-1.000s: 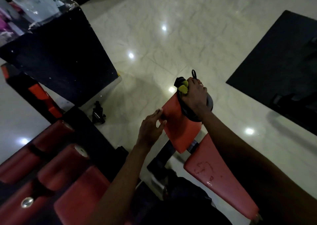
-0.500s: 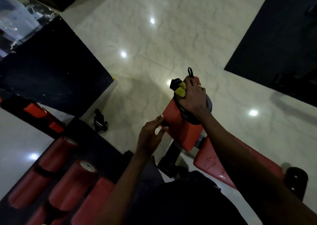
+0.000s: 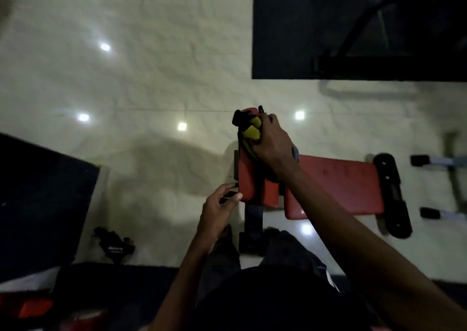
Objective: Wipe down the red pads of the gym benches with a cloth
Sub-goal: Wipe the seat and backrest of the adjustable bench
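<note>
Pressing a bunched black-and-yellow cloth (image 3: 249,131) against the top end of the raised red back pad (image 3: 249,176), the right hand (image 3: 274,145) has its fingers curled tight around the wad, so the cloth sits pinched between palm and vinyl near the pad's upper corner; the left hand (image 3: 219,208) rests at the pad's lower left edge, fingers loosely bent and touching the side of the cushion, more a steadying contact than a firm hold, and whether it grips anything behind the edge cannot be told.

Only the head view is on offer, and it is dim and slightly smeared; it shows the flat red seat pad (image 3: 338,184) lying to the right of the raised one, partly hidden by the right forearm, with a glossy spot near its front corner that may be moisture or only a reflection of a ceiling light.

Risks, as I judge them: the cloth is balled up rather than spread, so a downward stroke would likely clean only a narrow stripe and leave the pad's margins untouched; the raised pad stands on a hinged support, and hard pressure at its top with only light bracing below could make it rock or shift; the polished floor (image 3: 151,78) looks slick, so leaning in could cost footing; a small dark object (image 3: 113,246) lies on the floor to the left, close enough to trip on when moving to the next bench.
</note>
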